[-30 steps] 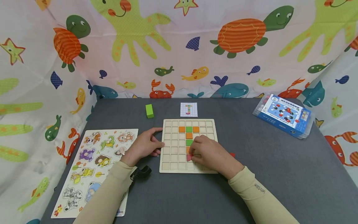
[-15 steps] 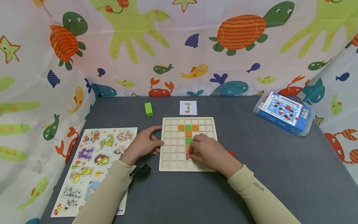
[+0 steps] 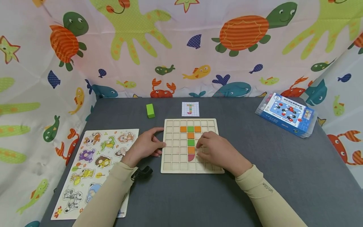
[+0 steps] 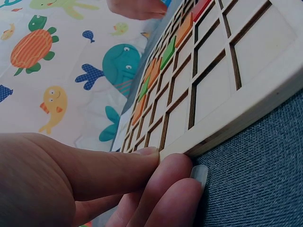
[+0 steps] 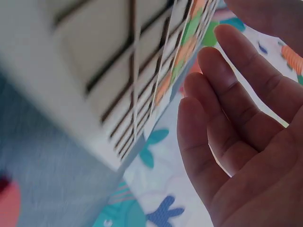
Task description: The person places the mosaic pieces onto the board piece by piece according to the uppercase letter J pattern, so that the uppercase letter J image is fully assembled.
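A wooden grid board (image 3: 173, 151) lies on the table. Orange and green squares form its top row and stem, with a pinkish-red quarter-round piece (image 3: 191, 157) seated below the lowest orange square (image 3: 191, 150). My left hand (image 3: 145, 144) rests against the board's left edge, thumb and index fingertips touching it; the left wrist view shows the thumb (image 4: 111, 168) at the rim. Just right of the quarter-round piece hovers my right hand (image 3: 216, 151), fingers loosely bent. Nothing shows between its fingers (image 5: 236, 106) in the right wrist view.
Behind the board lie a small pattern card (image 3: 190, 109) and a green block (image 3: 150, 111). An animal puzzle board (image 3: 85, 186) stands left, partly under my left forearm. A blue-labelled plastic case (image 3: 286, 115) sits far right. A red piece (image 5: 8, 203) lies beside the board.
My right hand has let go of the quarter-round piece and drawn a little to the right, leaving that piece in full view. The left hand keeps its place at the board's edge.
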Demonstrator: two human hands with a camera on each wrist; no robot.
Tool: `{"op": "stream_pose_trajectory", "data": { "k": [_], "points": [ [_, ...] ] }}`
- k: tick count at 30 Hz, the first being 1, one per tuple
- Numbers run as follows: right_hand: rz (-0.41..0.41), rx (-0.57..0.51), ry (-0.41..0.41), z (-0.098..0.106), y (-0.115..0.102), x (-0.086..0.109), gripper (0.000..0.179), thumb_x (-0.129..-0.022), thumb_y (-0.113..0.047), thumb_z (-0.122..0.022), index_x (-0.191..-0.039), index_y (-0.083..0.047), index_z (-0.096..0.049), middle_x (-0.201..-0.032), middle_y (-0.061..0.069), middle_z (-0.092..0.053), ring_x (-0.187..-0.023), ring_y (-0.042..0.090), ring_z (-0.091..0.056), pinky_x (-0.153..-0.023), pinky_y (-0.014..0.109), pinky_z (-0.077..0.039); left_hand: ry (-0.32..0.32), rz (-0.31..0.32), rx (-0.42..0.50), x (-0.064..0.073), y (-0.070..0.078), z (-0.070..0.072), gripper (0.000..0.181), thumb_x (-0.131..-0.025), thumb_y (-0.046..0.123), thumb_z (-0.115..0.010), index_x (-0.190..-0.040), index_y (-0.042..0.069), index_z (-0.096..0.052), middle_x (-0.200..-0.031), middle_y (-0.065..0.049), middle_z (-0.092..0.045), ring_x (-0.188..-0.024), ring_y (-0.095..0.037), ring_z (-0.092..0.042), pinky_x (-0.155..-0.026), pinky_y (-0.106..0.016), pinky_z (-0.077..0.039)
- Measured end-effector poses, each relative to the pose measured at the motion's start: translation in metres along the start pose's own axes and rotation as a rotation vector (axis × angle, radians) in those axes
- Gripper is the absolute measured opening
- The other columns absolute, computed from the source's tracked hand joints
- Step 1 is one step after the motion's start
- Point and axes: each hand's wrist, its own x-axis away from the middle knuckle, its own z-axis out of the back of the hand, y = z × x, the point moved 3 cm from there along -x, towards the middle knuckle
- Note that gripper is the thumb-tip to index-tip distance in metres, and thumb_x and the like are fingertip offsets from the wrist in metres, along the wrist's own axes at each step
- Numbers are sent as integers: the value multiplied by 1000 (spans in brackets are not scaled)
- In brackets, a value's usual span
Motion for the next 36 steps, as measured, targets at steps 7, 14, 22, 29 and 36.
{"op": "stream_pose_trajectory", "data": {
  "k": [7,14,22,29,36],
  "points": [
    [-116,-19,-21,15,31,29,19,-92,-25,-86,-107,-15,-80,-110,0,-72,-105,19,-62,-91,41,-62,1,3,4,-1,-2,0,75,-97,20,-83,-163,25,-48,-100,-13,-73,-70,-20,-76,-67,-33,-67],
    [-162,23,-33,21,57,65,21,-90,-26,-90,-107,-18,-80,-107,-2,-71,-96,15,-60,-82,40,-61,1,-4,5,-1,-2,1,76,-96,20,-83,-163,25,-47,-101,-13,-73,-71,-20,-76,-67,-34,-68],
    [-191,29,-17,30,77,94,18,-90,-26,-90,-104,-21,-80,-106,-4,-71,-103,21,-66,-89,49,-62,1,2,-9,-3,-3,0,76,-97,22,-84,-163,25,-47,-101,-13,-74,-71,-20,-77,-67,-34,-67],
    [-256,42,-34,33,87,109,19,-89,-28,-90,-102,-20,-79,-103,-2,-71,-101,22,-66,-89,52,-62,6,7,-14,-2,-2,0,76,-97,22,-83,-163,25,-47,-101,-13,-73,-71,-19,-77,-66,-34,-67],
    [-240,36,-34,28,86,104,21,-91,-32,-89,-104,-19,-80,-104,-2,-71,-102,21,-65,-90,51,-62,0,7,-12,-1,-1,0,75,-97,21,-83,-163,25,-47,-101,-13,-73,-71,-19,-76,-66,-33,-67]
  ]
}}
